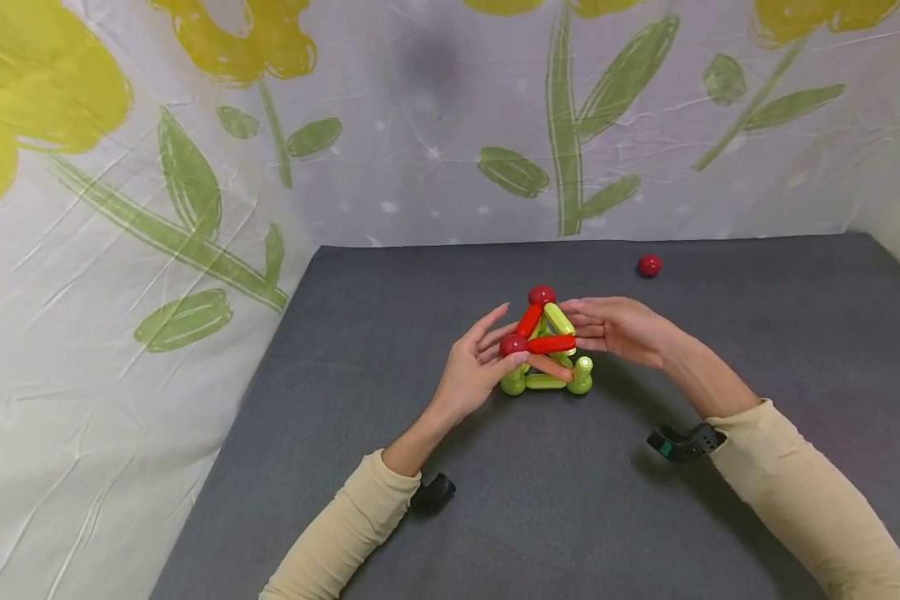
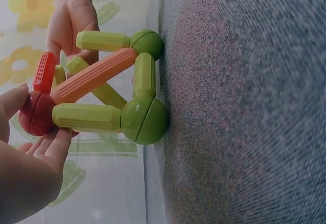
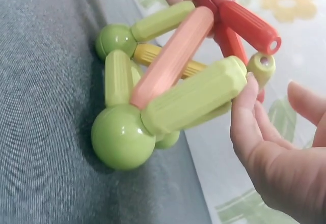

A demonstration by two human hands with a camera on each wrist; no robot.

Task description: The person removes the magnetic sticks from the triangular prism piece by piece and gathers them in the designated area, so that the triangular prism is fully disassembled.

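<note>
A magnetic stick-and-ball frame stands on green balls on the table. My left hand [image 1: 465,375] grips its near red ball [image 2: 38,113], thumb on one side and fingers beneath. From this ball a red rod [image 3: 252,28] juts toward the right, its far end bare. A salmon-orange rod [image 2: 94,75] slants down from the ball to a green ball [image 2: 146,44]. Another red ball [image 1: 542,294] tops the back of the frame. At the frame's right side is my right hand [image 1: 626,332], fingers extended, a fingertip at the upper end of a light green rod [image 3: 196,94], thumb apart.
A loose red ball [image 1: 649,265] lies near the table's back edge, right of the frame. The dark grey table [image 1: 390,317] meets a flower-printed cloth [image 1: 420,167] at the back and left. Each wrist carries a black strap [image 1: 686,442].
</note>
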